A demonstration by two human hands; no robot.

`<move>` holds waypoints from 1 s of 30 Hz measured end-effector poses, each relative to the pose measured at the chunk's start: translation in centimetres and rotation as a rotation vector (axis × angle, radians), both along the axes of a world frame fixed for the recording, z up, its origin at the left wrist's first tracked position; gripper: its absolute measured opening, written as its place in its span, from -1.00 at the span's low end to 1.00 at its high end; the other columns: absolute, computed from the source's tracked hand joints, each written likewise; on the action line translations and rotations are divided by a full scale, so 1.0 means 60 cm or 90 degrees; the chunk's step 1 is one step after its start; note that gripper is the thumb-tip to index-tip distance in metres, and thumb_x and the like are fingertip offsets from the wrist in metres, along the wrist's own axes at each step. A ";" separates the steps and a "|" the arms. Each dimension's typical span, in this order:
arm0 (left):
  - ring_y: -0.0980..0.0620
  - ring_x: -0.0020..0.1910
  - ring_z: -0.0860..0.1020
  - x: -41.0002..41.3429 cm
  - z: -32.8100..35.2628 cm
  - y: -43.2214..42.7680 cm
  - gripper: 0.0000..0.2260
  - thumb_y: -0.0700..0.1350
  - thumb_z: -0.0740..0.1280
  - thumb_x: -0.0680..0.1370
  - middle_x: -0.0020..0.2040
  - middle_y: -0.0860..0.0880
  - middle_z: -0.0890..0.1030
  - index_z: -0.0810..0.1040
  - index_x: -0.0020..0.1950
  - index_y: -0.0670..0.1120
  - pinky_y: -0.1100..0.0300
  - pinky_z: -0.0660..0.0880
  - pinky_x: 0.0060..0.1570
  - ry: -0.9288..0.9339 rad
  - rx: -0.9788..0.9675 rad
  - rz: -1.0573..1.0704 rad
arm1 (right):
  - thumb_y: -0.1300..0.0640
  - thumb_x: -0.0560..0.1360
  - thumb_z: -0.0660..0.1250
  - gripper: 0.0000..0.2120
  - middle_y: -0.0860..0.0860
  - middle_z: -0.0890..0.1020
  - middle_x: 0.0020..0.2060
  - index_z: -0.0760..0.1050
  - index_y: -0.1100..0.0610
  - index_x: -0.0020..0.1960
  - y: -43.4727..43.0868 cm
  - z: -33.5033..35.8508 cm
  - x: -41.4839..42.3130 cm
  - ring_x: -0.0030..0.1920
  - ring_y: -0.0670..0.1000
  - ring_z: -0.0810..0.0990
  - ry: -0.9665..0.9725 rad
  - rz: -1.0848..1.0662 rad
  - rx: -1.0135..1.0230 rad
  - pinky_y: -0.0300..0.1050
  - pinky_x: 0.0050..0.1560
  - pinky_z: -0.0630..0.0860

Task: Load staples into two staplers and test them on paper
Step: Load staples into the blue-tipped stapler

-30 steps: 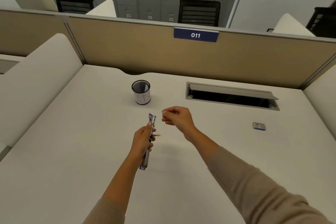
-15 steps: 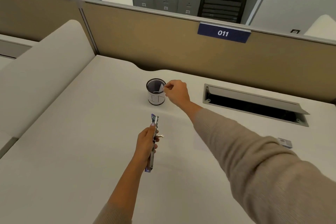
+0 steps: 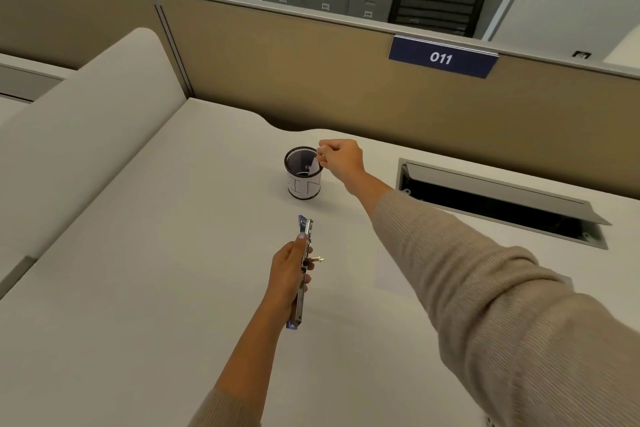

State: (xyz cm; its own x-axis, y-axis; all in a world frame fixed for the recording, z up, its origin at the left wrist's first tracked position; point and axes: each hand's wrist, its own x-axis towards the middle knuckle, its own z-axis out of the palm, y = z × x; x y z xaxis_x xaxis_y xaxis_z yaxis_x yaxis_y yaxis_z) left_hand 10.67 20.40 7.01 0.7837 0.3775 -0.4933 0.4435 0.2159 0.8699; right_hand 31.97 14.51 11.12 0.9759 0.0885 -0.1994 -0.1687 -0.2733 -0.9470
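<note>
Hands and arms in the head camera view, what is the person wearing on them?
Both arms wear a beige, finely ribbed knit. The right sleeve reaches nearly to the wrist; the left sleeve shows only at the frame's bottom edge. The left hand and right hand are bare: no gloves, rings or watch visible.

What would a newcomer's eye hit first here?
The left hand gripping an opened stapler mid-desk. Just beyond it, the right hand pinches a white scrap at the rim of the mesh cup. Farther back, the blue 011 sign on the partition stands out.
</note>
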 end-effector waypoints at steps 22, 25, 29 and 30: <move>0.13 -0.51 0.45 -0.018 0.026 -0.069 -0.59 0.22 0.18 0.59 -0.32 -0.03 0.57 0.60 -0.11 -0.08 0.27 0.43 -0.52 -0.007 -0.095 -0.024 | 0.14 0.59 0.31 -0.84 0.04 0.69 -0.07 0.63 0.11 0.08 -0.204 0.004 -0.271 -0.05 0.05 0.69 0.073 -0.018 0.098 -0.15 -0.01 0.65; 0.11 -0.50 0.46 -0.030 0.019 -0.089 -0.60 0.20 0.17 0.61 -0.30 -0.04 0.57 0.59 -0.09 -0.09 0.25 0.44 -0.49 -0.013 -0.082 -0.048 | -0.01 0.54 0.37 -0.86 -0.06 0.70 -0.11 0.65 0.00 0.04 -0.230 0.006 -0.339 -0.10 -0.03 0.69 0.021 0.004 0.091 -0.19 -0.09 0.64; 0.08 -0.47 0.49 -0.058 -0.001 -0.118 -0.64 0.15 0.21 0.61 -0.32 -0.03 0.56 0.57 -0.05 -0.13 0.22 0.48 -0.43 -0.030 -0.084 -0.103 | -0.10 0.44 0.46 -0.80 -0.21 0.66 -0.05 0.60 -0.20 0.06 -0.254 -0.002 -0.415 -0.07 -0.14 0.67 -0.021 0.081 0.040 -0.29 -0.07 0.60; 0.06 -0.45 0.52 -0.067 -0.007 -0.127 -0.65 0.14 0.23 0.61 -0.34 -0.04 0.56 0.57 -0.04 -0.14 0.21 0.50 -0.40 -0.032 -0.084 -0.119 | -0.08 0.44 0.47 -0.79 -0.24 0.65 -0.04 0.60 -0.22 0.06 -0.260 -0.008 -0.428 -0.06 -0.16 0.67 -0.018 0.083 0.033 -0.35 -0.09 0.57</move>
